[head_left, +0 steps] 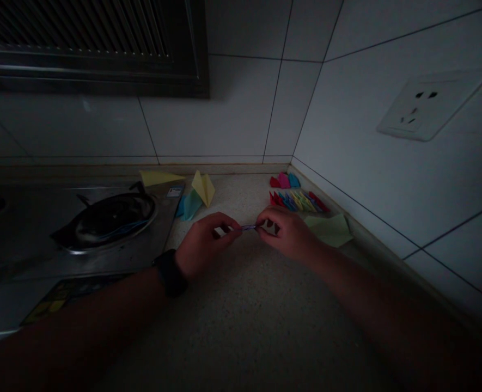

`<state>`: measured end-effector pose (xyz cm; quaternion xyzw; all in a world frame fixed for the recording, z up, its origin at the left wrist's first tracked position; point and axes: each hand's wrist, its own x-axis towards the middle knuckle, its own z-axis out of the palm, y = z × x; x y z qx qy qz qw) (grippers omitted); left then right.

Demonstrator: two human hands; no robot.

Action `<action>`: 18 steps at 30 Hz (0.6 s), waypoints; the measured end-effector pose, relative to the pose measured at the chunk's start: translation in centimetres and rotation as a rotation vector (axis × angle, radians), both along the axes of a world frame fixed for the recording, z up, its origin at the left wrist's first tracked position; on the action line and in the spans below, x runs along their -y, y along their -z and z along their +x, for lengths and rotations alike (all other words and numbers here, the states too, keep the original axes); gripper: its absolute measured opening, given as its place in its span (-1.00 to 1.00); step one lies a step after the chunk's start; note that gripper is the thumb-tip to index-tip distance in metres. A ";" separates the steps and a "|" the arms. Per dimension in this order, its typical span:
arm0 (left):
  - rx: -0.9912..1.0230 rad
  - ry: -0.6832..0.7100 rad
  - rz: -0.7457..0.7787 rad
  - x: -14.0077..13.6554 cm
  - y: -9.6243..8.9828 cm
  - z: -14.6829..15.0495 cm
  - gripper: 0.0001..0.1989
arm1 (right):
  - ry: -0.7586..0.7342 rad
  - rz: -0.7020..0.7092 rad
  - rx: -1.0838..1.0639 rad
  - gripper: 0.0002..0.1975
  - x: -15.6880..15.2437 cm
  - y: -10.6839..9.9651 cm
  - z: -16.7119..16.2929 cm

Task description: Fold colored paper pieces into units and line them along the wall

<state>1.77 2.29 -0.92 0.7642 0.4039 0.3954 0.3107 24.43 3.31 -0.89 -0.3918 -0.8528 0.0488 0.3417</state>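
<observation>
Bimanual pinch grip over a speckled countertop, seen from above in dim light. My L hand pinches one end of a narrow purplish item btwn thumb & fingertips; my R hand pinches the other end, so the item spans the gap btwn both hands, approx. mid-view; its exact kind can't be made out. L wrist bears a black watch. Beyond R hand: a row of multicoloured clips w/ small red, pink & blue pieces behind, plus a pale green sheet by the forearm. Beyond L hand: folded yellow paper touching folded blue paper; another yellow fold lies near the hob. Writing: a small sticker at the hob's rear R corner & a black-and-yellow label at its front, both illegible here
</observation>
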 end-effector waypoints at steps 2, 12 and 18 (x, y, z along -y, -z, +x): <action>-0.010 0.024 -0.004 0.0 -0.1 0.0 -0.85 | 0.002 -0.001 -0.009 -0.92 0.0 0.0 0.0; -0.119 0.181 -0.006 0.4 -0.7 -0.1 -0.89 | -0.033 0.032 0.049 -0.92 0.2 -0.3 0.0; -0.023 0.064 -0.029 0.4 -0.1 0.2 -0.88 | -0.032 0.008 0.032 -0.91 0.1 -0.2 0.1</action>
